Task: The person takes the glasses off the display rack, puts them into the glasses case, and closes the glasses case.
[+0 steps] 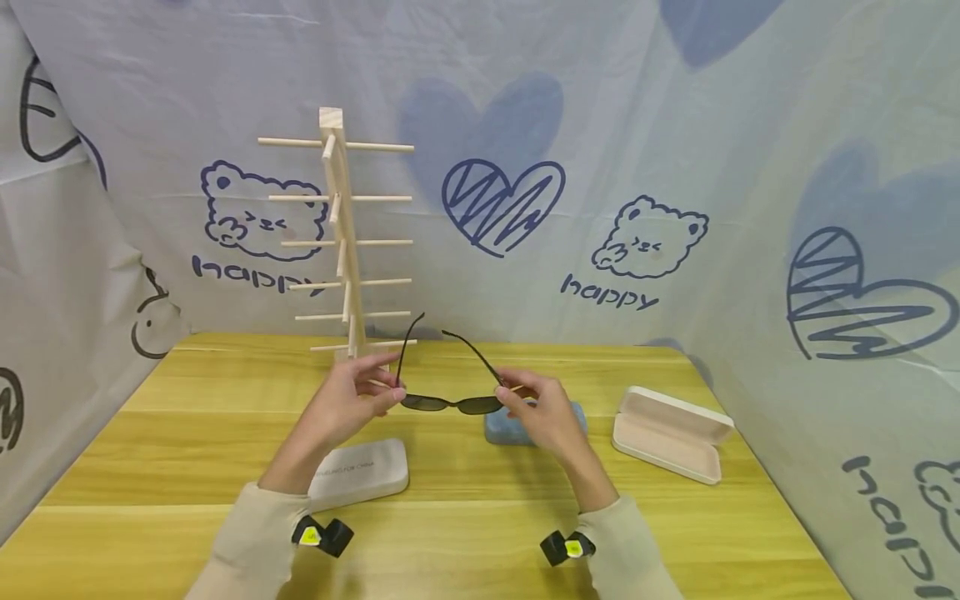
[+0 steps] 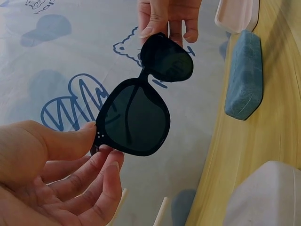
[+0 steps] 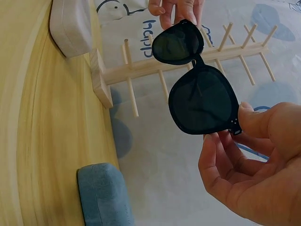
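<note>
A pair of black sunglasses [image 1: 480,406] with dark lenses is held up above the table, its temples unfolded and pointing away toward the back. My left hand [image 1: 358,393] pinches the left hinge corner between thumb and fingers. At the opposite corner, my right hand [image 1: 542,410] pinches the frame the same way. In the left wrist view the sunglasses [image 2: 136,117] show both lenses, with the left thumb on the frame's edge. The right wrist view shows the sunglasses [image 3: 202,101] from the other side, gripped at the hinge by the right thumb and fingers.
Behind the left hand stands a wooden peg rack [image 1: 341,192] with several crossbars. A white glasses case [image 1: 367,473] lies shut at front left. Partly behind the right hand is a blue case [image 1: 506,427]. An open pale case [image 1: 667,437] sits at right. Printed cloth surrounds the wooden table [image 1: 465,542].
</note>
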{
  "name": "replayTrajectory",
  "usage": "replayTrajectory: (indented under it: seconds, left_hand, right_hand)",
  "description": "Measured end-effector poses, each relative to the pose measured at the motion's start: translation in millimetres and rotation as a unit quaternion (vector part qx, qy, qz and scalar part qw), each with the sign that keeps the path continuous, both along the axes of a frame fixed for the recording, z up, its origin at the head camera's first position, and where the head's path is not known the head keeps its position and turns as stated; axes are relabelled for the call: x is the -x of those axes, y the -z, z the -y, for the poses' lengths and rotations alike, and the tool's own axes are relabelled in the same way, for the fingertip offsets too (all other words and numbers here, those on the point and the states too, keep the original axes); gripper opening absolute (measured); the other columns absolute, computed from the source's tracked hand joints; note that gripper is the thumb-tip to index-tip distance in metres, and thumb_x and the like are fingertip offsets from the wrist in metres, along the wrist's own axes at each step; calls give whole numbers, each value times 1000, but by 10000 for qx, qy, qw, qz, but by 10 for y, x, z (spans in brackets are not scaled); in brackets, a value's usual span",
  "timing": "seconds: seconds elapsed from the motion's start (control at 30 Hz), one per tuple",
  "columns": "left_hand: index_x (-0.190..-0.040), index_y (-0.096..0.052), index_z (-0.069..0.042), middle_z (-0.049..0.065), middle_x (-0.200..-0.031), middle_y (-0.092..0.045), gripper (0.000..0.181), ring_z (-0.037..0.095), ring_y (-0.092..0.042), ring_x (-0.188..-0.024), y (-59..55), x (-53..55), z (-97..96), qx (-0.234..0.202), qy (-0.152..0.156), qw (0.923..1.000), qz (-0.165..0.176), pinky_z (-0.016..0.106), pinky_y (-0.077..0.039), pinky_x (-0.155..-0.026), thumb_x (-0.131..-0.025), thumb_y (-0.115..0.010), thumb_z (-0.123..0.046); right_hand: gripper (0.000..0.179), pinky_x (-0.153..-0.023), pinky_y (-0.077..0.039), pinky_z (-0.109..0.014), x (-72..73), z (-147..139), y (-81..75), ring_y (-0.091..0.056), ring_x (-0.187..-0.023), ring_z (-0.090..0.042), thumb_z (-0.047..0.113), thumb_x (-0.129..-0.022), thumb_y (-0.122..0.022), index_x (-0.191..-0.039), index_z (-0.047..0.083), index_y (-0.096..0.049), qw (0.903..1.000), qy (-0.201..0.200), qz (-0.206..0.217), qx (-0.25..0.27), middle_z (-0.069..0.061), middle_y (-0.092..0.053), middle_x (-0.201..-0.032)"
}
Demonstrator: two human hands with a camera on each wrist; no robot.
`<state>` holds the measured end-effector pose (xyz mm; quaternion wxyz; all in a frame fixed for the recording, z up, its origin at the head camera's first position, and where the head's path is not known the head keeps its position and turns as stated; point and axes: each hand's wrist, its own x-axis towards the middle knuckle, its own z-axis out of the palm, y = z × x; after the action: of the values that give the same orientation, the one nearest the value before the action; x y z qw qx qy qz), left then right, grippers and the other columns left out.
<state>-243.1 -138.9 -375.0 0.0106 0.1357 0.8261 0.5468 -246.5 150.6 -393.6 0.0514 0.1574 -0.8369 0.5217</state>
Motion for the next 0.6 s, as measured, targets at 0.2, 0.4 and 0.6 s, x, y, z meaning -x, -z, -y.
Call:
replayTrajectory:
  seconds: [0.2,0.4,0.6]
  left_hand:
    - [-150,-50,1,20,-117,-70,58,27,-69,-104,9,-1,22,194,-70,9997,-123,28,-60,-82,-96,-71,-6]
    - [-149,-51,-1,17,-115,-73,57,26,-68,-106,13,4,34,336,-166,9992,-118,31,-59,-86,-96,-72,-7]
    - [-148,-53,-1,17,-115,-73,57,27,-69,-107,-2,2,20,311,-171,9993,-116,33,-59,-87,-96,-72,-8]
  right_hand:
    - [28,-80,-63,-44,-6,24,14,-71,-100,-33,10,-102,-64,-127,-1,-71,10000,-9,-1,-60,-21,-73,-115]
    - [23,-81,-63,-45,-15,44,5,-72,-94,-30,12,-103,-64,-120,1,-74,9997,71,5,-233,-19,-74,-113]
    - [23,-78,-63,-40,1,27,2,-73,-87,-32,13,-103,-63,-118,0,-75,9992,11,-153,-373,-20,-75,-113]
